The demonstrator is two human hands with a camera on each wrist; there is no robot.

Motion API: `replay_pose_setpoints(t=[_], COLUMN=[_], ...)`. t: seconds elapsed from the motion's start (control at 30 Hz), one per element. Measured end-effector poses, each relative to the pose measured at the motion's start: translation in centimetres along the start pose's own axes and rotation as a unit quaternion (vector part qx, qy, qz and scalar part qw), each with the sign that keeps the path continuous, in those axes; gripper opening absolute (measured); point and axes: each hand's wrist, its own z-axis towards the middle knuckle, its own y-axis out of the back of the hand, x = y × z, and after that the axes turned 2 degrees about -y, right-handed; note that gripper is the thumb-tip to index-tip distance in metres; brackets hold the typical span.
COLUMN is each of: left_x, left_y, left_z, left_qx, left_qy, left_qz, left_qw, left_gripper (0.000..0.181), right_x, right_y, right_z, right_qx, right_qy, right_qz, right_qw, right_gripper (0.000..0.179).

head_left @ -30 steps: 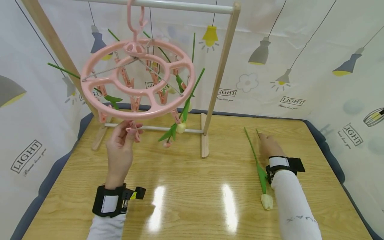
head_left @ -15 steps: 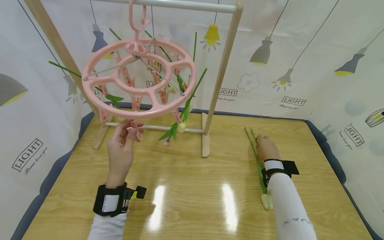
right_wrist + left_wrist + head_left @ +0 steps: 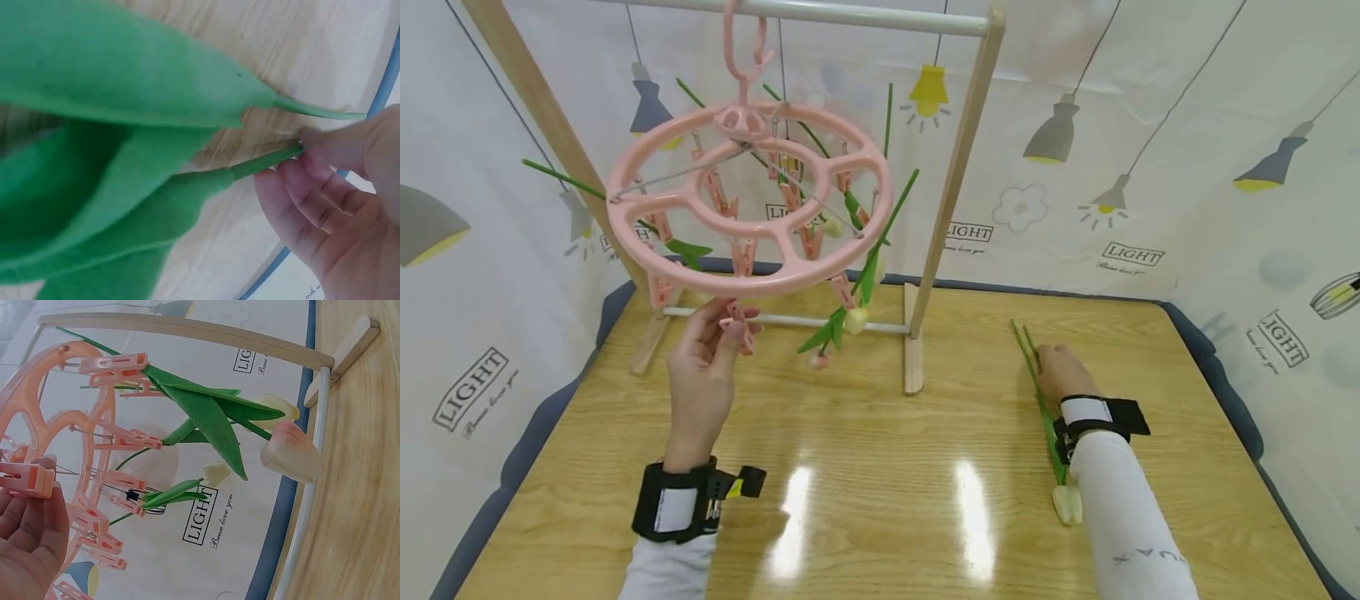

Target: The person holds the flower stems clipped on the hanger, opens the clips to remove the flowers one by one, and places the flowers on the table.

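Tulip (image 3: 187, 200), lying on the bench (image 3: 865, 467) well to the right of the pink hanger (image 3: 752, 286) and lower down than it, with its stem caught between the thumb and fingertips of the right hand (image 3: 1063, 372). A second tulip (image 3: 137, 69) lies just beside it, also right of the hanger, its thin stem running past the hand. One cream bloom (image 3: 1067, 505) shows at the near end of the pair; I can't tell from here which stem it belongs to.

The left hand (image 3: 703, 358) is up just below the hanger's front edge, pinching a pink clothespin (image 3: 739, 329) between thumb and fingers.

More clothespins hang all around the hanger, and several of them grip tulips, stem ends poking up and out past the ring. Below the hanger's right front side dangle a pale yellow bloom (image 3: 855, 321) and a pinkish one (image 3: 818, 360), heads down among green leaves.

The hanger itself hooks over a white rail (image 3: 865, 14) above it, with a wooden post (image 3: 958, 175) standing to its right. Nearer the person than the hanger, each wrist wears a black band over a white sleeve (image 3: 1138, 517). Behind the hanger, the pale wall cloth (image 3: 992, 150) is printed with hanging lamps.
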Motion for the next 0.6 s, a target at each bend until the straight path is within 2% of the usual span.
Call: replay_pose_setpoints(t=[0.13, 0.3, 0.47, 0.6], left_x=[-0.2, -0.5, -0.7, -0.8], left_y=[-0.1, 0.0, 0.0, -0.1], left_z=[0.1, 0.1, 0.1, 0.1], left_qx=[0.0, -0.002, 0.007, 0.012], left_qy=[-0.002, 0.002, -0.004, -0.011], left_qz=[0.012, 0.003, 0.001, -0.017], left_qw=[0.9999, 1.0, 1.0, 0.9997], left_gripper=[0.034, 0.032, 0.034, 0.035], right_x=[-0.1, 0.6, 2.5, 5.5], right_y=[0.4, 0.6, 1.0, 2.3], right_z=[-0.1, 0.0, 0.5, 0.7], right_qx=[-0.007, -0.076, -0.156, -0.175], right_qy=[0.018, 0.055, 0.109, 0.16], right_qz=[0.005, 0.028, 0.047, 0.062], right_qw=[0.9998, 0.9952, 0.9805, 0.9693], right_gripper=[0.045, 0.042, 0.035, 0.03])
